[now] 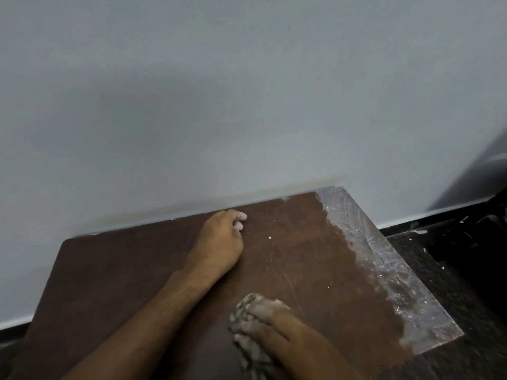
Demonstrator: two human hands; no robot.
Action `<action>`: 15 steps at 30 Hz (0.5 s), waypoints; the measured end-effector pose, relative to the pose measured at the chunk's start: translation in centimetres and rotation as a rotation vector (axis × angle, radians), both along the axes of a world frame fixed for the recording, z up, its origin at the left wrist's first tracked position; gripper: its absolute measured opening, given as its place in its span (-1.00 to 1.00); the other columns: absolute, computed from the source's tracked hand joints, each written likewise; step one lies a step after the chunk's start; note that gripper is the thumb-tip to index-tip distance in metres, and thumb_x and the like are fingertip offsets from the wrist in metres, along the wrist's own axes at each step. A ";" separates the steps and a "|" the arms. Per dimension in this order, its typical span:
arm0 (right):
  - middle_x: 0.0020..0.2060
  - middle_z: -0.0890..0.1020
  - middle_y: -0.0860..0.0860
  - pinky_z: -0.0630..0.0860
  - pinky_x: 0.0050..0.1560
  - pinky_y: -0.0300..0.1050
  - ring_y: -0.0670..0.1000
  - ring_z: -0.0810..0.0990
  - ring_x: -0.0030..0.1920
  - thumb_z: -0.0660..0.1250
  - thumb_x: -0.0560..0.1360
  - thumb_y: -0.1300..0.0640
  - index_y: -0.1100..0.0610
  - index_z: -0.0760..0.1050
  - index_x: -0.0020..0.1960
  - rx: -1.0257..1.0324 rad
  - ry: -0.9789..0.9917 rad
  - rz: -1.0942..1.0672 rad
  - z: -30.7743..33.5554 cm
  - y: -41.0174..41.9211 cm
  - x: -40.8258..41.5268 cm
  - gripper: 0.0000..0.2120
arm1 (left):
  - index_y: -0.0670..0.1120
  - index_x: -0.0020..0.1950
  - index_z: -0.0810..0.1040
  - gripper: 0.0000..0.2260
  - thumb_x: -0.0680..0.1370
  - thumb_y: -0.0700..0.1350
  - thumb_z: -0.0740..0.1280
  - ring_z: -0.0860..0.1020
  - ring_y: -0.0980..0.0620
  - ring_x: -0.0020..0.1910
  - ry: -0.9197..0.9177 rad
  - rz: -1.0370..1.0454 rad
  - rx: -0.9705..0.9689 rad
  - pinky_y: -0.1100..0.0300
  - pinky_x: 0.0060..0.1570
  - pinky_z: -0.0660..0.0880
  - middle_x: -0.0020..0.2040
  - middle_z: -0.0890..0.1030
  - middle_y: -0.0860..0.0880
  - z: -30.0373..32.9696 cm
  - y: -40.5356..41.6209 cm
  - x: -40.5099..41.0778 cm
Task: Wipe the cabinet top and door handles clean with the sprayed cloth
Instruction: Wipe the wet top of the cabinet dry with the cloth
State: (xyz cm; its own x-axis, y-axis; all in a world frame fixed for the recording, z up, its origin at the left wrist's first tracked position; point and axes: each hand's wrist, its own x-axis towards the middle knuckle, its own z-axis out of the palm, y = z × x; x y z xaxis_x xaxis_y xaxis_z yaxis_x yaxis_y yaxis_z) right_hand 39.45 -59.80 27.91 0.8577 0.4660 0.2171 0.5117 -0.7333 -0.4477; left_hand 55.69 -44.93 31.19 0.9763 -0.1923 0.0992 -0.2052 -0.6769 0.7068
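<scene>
On top of the brown cabinet top (137,270), the right hand (274,325) is gripping the bunched cloth (241,308) and the left hand (219,242) is bracing loosely curled, empty, while that whitish dusty strip (384,259) at the right edge is looking unwiped and handles aren't showing.

The brown cabinet top (288,256) lies flat, dusty white along its right edge, speckled elsewhere. A crumpled, patterned grey cloth (248,338) sits bunched on it near the front edge.
</scene>
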 end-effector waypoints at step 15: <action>0.21 0.52 0.10 0.46 0.24 0.05 0.14 0.50 0.22 0.17 0.63 0.19 0.12 0.49 0.26 0.014 0.011 -0.750 1.3 -4.7 15.6 -0.75 | -0.01 0.20 0.56 -0.70 0.57 -0.27 0.18 0.53 0.17 0.05 -0.011 0.008 0.043 0.33 0.06 0.39 0.05 0.55 0.07 0.0 0.5 -0.9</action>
State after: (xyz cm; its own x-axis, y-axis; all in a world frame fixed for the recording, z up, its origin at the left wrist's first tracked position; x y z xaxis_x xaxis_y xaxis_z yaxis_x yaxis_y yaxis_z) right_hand 55.00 -64.46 29.24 0.9462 -0.2476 0.2086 -0.1279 -0.8777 -0.4618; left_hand 54.83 -44.45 31.23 0.9768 -0.1886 0.1015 -0.2069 -0.7080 0.6752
